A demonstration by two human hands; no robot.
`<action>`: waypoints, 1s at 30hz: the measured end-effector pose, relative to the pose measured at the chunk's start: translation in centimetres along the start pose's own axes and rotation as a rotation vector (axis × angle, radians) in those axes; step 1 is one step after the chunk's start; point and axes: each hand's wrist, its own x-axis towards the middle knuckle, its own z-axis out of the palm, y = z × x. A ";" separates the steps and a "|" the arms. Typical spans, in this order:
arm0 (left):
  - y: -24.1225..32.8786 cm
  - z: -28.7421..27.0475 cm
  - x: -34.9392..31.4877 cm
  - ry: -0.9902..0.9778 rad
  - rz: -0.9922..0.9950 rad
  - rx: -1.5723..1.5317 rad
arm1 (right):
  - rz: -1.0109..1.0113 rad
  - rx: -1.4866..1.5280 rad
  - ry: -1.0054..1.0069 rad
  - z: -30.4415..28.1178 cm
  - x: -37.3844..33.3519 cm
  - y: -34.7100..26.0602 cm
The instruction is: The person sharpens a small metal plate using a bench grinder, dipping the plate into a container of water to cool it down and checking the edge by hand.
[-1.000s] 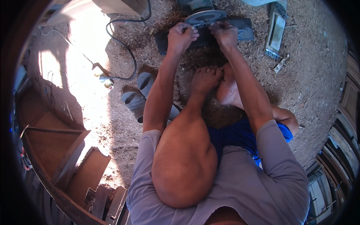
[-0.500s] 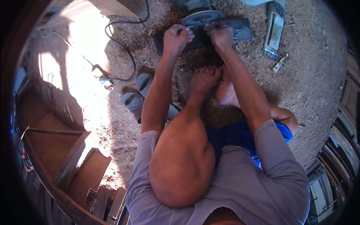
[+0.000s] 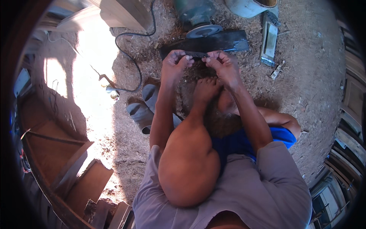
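A small dark flat strip (image 3: pixel 196 54), perhaps a metal blade, is held level between my two hands. My left hand (image 3: pixel 174 66) pinches its left end between thumb and fingers. Its right end is gripped the same way by my right hand (image 3: pixel 225 69). Just beyond stands a bench grinder (image 3: pixel 193 12) with a dusty green body and a pale round grinding disc (image 3: pixel 204 31). Under the disc lies a long dark board or plate (image 3: pixel 228 41), partly hidden behind my hands. The strip is apart from the disc.
A black cable (image 3: pixel 135 61) curls over the dirt floor to the left. Grey pipe pieces (image 3: pixel 141 113) lie beside my left forearm. To the right are a long narrow tool or frame (image 3: pixel 269 40) and a whitish bucket (image 3: pixel 248 8). Wooden boards (image 3: pixel 57 149) stand at far left.
Both hands have drawn back from the disc toward my body, bringing the dark strip with them. More of the strip and the grinder now shows; the view has also shifted slightly.
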 end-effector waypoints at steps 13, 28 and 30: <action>5.7 9.4 -2.7 -0.535 0.057 -0.420 | -0.286 -0.144 0.044 -2.1 -11.8 -10.1; 3.9 16.0 -3.9 -0.675 -0.228 -0.481 | -0.353 -0.162 0.326 -5.4 -14.5 -11.1; 3.6 16.3 -4.1 -0.642 -0.256 -0.460 | -0.345 -0.179 0.338 -5.5 -14.6 -11.1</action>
